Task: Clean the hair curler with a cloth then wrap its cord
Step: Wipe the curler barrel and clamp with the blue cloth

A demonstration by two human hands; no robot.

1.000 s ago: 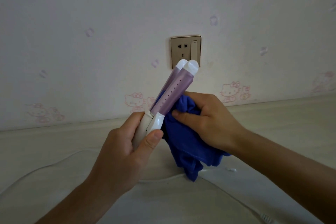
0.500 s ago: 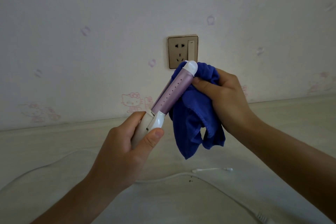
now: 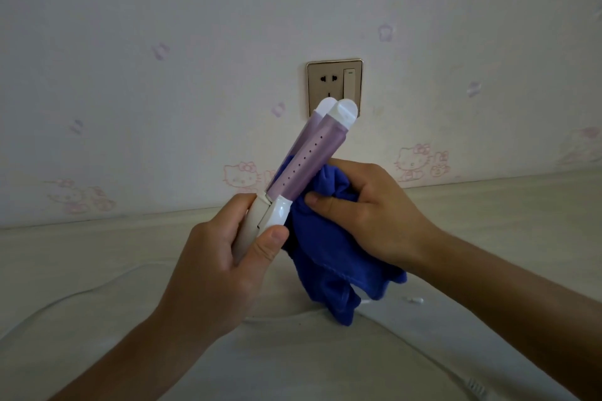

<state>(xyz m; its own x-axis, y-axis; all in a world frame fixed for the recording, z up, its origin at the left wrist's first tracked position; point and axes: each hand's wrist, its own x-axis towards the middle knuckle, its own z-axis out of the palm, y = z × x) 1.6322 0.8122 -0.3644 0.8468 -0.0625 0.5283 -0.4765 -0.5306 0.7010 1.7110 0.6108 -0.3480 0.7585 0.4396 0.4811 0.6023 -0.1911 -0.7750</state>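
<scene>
Head view: grips hair curler (image 3: 306, 159) by its white handle in curled left hand (image 3: 211, 270); pinches blue cloth (image 3: 322, 267) against lower barrel with right hand (image 3: 374, 215); leaves cord (image 3: 283, 319) loose below.

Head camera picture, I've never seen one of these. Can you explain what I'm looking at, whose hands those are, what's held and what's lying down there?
There is no machine here, only a person. The single picture comes from a camera worn on their head, looking forward and down, so both arms reach in from the bottom. The left hand grips the white handle of a purple curler, which tilts up in front of a wall socket. The right hand holds a blue cloth bunched against the curler's barrel, near the handle. Below, a white cord lies loose on a pale surface that runs back to the wall.
</scene>
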